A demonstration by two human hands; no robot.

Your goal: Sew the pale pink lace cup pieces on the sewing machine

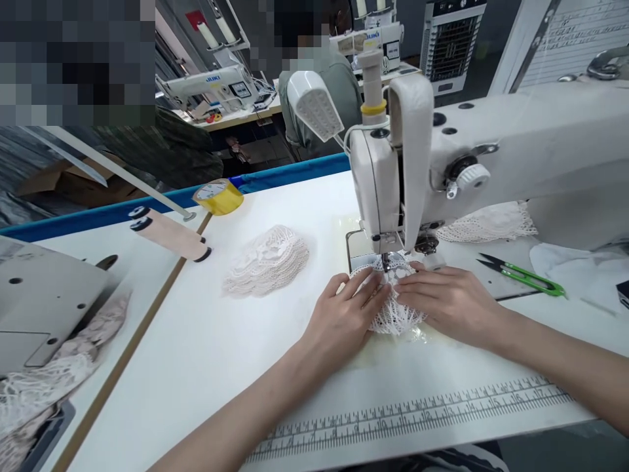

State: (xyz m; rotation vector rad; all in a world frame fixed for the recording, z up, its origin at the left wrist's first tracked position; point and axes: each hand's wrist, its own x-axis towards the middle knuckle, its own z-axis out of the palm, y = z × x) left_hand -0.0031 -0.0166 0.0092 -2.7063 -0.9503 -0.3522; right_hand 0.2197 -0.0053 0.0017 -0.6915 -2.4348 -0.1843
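A piece of white lace (397,316) lies under the needle and presser foot (386,261) of a white sewing machine (376,177). My left hand (346,307) rests on the lace's left side, its fingers stretched out and pressing down. From the right, my right hand (455,298) lies flat on the other side of the same piece, fingers extended toward the needle. The fingertips of both hands sit close to the presser foot. Part of the lace is covered by my fingers.
A stack of lace pieces (268,262) lies left of my hands. Green thread snips (528,275) and more lace (491,221) are at right. Yellow tape (219,196) and thread cones (170,235) stand toward the back left. A printed ruler (407,419) runs along the front edge. People sit beyond.
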